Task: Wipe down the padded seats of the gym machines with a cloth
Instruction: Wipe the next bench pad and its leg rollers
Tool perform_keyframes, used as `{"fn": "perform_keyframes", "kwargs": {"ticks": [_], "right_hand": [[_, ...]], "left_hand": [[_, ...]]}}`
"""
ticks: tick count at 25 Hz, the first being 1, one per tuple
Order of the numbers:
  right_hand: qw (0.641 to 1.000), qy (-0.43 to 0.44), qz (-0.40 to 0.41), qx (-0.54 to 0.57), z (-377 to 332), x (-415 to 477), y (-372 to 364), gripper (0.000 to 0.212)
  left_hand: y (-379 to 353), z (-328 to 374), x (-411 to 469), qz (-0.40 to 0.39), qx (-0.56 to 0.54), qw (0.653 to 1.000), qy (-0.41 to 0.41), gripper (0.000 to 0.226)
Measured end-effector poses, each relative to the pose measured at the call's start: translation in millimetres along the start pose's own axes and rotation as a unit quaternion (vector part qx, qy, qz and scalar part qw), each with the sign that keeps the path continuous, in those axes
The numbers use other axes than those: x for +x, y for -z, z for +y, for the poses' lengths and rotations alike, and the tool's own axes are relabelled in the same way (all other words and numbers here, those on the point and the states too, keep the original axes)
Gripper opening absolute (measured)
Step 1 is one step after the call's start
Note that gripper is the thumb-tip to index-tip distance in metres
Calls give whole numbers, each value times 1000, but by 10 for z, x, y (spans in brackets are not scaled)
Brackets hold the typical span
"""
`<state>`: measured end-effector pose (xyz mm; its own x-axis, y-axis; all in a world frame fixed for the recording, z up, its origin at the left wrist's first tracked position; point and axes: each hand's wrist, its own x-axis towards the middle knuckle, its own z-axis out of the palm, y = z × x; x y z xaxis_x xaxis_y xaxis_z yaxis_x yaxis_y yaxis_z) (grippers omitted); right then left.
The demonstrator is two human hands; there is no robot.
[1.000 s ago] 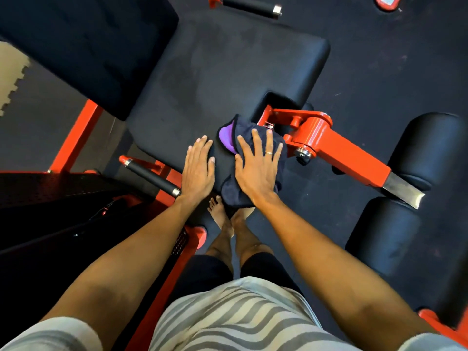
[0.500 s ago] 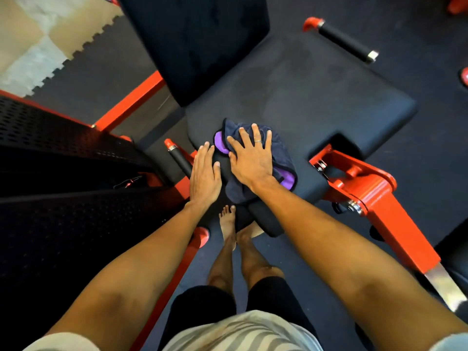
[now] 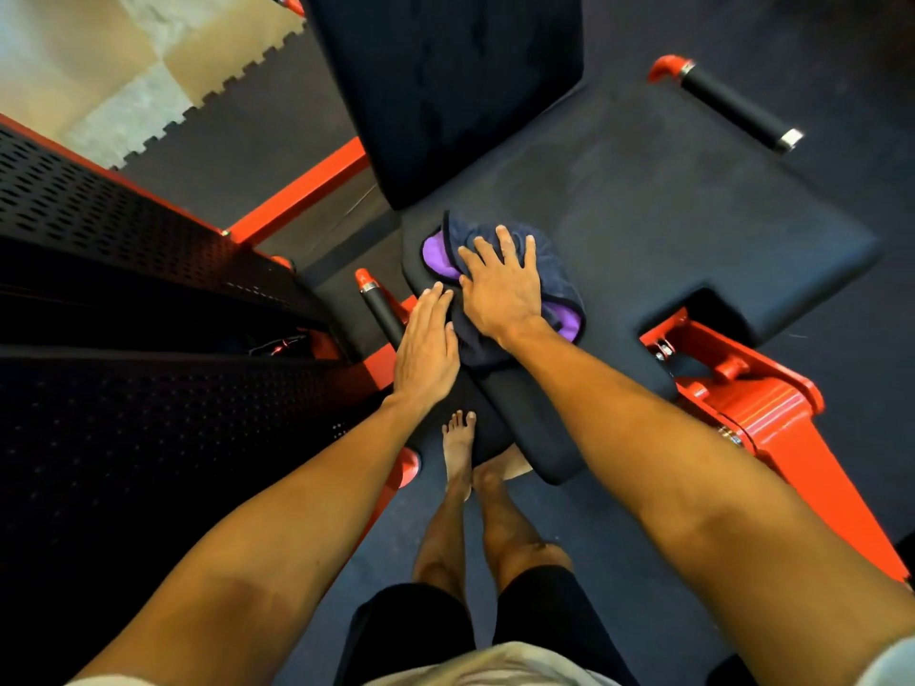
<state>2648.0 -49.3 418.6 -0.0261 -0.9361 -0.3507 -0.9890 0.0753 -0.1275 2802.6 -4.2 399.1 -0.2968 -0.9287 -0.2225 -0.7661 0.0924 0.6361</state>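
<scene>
I'm pressing my right hand [image 3: 500,289], fingers splayed flat, on the crumpled navy-and-purple cloth [image 3: 557,272], lying ten-to-four at the eight o'clock corner of the matte black padded seat [image 3: 643,205]. My left hand [image 3: 427,345] is resting flat beside it.

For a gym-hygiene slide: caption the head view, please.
Right hand presses a navy-and-purple cloth flat on the black seat pad; left hand rests beside it at the pad's edge.

Dark rubber floor mats [image 3: 237,141] (jigsaw-edged), pale floor [image 3: 99,66] beyond, black perforated panel [image 3: 124,205] at left
</scene>
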Motion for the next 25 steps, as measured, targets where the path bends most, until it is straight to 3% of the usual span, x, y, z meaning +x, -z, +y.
{"fn": "perform_keyframes", "kwargs": {"ticks": [7,11,14,17,25], "right_hand": [[1000,10,8,11,222,-1066,-25,53],[998,-56,-2,30,294,-1666,-24,64],[992,-116,-12,49,284,-1976,-42,59],[977,-174,20,122,341,-2265,-104,51],[919,-249,73,297,750,-3090,-389,53]], "left_hand": [[47,287,-241,-42,46,998,-4,51],[43,494,-392,-57,39,996,-53,58],[-26,631,-521,-86,49,992,-78,58],[-122,779,-707,-98,63,988,-104,57],[-498,1191,-1445,-128,105,970,-178,51]]}}
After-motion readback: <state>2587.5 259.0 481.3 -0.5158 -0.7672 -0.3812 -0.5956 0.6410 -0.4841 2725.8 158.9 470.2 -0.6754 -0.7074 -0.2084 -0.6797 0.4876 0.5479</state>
